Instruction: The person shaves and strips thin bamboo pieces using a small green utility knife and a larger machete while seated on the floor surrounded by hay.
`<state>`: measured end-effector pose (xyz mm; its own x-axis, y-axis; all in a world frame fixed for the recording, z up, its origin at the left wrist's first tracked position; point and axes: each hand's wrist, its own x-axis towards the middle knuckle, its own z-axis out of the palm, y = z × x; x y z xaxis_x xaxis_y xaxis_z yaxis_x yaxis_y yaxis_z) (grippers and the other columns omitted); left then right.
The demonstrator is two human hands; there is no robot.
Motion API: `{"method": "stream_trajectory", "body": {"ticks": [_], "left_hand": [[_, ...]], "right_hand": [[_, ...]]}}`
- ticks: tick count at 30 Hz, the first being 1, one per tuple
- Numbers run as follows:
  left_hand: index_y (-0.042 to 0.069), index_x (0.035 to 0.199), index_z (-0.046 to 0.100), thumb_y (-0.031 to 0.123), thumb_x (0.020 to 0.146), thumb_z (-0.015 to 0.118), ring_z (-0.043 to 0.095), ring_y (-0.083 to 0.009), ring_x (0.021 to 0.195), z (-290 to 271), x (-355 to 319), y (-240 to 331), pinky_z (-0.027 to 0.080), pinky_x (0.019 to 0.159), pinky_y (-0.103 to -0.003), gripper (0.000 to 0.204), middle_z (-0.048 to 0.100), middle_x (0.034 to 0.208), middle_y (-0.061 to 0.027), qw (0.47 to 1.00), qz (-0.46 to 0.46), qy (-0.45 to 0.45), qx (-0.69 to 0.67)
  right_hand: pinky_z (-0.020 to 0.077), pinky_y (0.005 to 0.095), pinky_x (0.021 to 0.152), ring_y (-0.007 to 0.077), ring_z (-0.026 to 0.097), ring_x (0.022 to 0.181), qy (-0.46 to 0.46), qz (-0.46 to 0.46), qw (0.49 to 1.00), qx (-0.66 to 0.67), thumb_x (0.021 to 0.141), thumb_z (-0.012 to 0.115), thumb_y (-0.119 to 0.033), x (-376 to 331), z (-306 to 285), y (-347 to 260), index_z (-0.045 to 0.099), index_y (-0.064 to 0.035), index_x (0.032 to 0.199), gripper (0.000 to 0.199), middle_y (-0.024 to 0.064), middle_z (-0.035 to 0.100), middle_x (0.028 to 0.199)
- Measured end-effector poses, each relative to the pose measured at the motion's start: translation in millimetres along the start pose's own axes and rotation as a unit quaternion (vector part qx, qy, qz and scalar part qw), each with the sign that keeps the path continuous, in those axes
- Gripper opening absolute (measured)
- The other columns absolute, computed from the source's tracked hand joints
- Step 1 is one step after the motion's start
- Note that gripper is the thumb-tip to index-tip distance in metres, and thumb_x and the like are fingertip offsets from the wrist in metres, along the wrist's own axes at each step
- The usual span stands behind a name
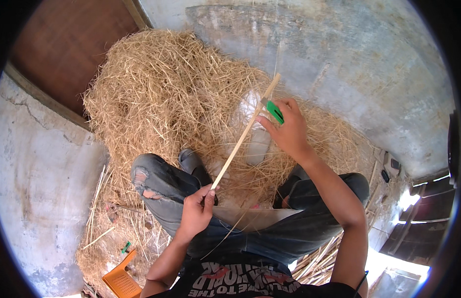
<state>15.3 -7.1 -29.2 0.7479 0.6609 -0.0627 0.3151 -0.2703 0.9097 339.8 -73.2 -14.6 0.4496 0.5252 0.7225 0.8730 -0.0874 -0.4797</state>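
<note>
Wall (339, 59), plastered, grey-blue, stained: stood beyond and to the right of the pale slat (241, 139), from which all places here were taken.
Straw heap (151, 94), dry, golden: rose left of the slat's far half.
Door panel (71, 49), reddish brown: stood well to the left of the slat's far end.
Trousers (170, 179), dark denim, torn at the left knee: bent legs lay on either side of the slat's near half.
T-shirt (240, 278), black, printed: nearer than the slat's near end.
Canes (317, 260), thin, bundled: lay to the right of and nearer than the slat's near end.
Slat, long, narrow, wood or bamboo (could not be told which): slanted above the straw, far end to the right.
Right hand (290, 126): just right of the slat's far half, fingers grasping the utility knife (275, 112).
Left hand (199, 208): at the slat's near end, fingers clenched around it.
Plastic piece (123, 280), orange, perforated: lay left of and nearer than the slat's near end.
Shoe (193, 164), dark: left of the slat's near half.
Utility knife, green-handled: blade at the slat, towards its far end; depth of contact could not be told.
</note>
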Motion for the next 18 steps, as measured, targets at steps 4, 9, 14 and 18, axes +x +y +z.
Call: {"method": "stream_trajectory", "body": {"ticks": [4,9,14,18], "left_hand": [[-0.003,0.116,0.068,0.016,0.106,0.056,0.052,-0.0067,0.066,3.2,-2.0,5.5,0.046,0.061,-0.027,0.024,0.063,0.071,-0.003,0.998,-0.004,0.018,0.066],[-0.002,0.116,0.069,0.015,0.105,0.057,0.055,-0.0079,0.063,1.2,-10.4,-3.6,0.048,0.06,-0.028,0.024,0.063,0.068,-0.0043,0.994,0.013,0.036,0.101],[-0.003,0.118,0.068,0.015,0.105,0.056,0.057,-0.0074,0.064,-3.4,-19.1,-8.7,0.048,0.06,-0.027,0.025,0.064,0.069,-0.0037,0.995,-0.013,0.017,0.099],[-0.003,0.12,0.068,0.015,0.106,0.054,0.057,-0.0063,0.064,5.8,-21.1,-15.2,0.047,0.06,-0.026,0.026,0.065,0.073,-0.0037,0.998,0.023,-0.012,0.056]], "right_hand": [[0.0444,0.0401,0.056,0.0233,0.056,0.057,-0.144,0.075,0.987,0.007,0.095,0.073,-0.038,-2.5,-3.0,11.8,0.07,-0.0017,0.102,0.037,0.0103,0.063,0.067],[0.0414,0.0368,0.057,0.0174,0.054,0.059,-0.047,0.239,0.965,0.102,0.099,0.068,-0.038,18.8,-19.7,33.4,0.069,-0.0001,0.098,0.038,0.0073,0.057,0.064],[0.0452,0.0307,0.063,0.0131,0.057,0.066,-0.011,0.252,0.963,0.096,0.098,0.069,-0.039,19.2,-20.3,39.8,0.07,0.0011,0.103,0.041,0.0028,0.063,0.07],[0.0449,0.0278,0.061,0.0096,0.058,0.066,-0.079,0.3,0.923,0.225,0.097,0.07,-0.04,12.8,-12.4,40.4,0.071,-0.0003,0.11,0.042,0.003,0.071,0.08]]}}
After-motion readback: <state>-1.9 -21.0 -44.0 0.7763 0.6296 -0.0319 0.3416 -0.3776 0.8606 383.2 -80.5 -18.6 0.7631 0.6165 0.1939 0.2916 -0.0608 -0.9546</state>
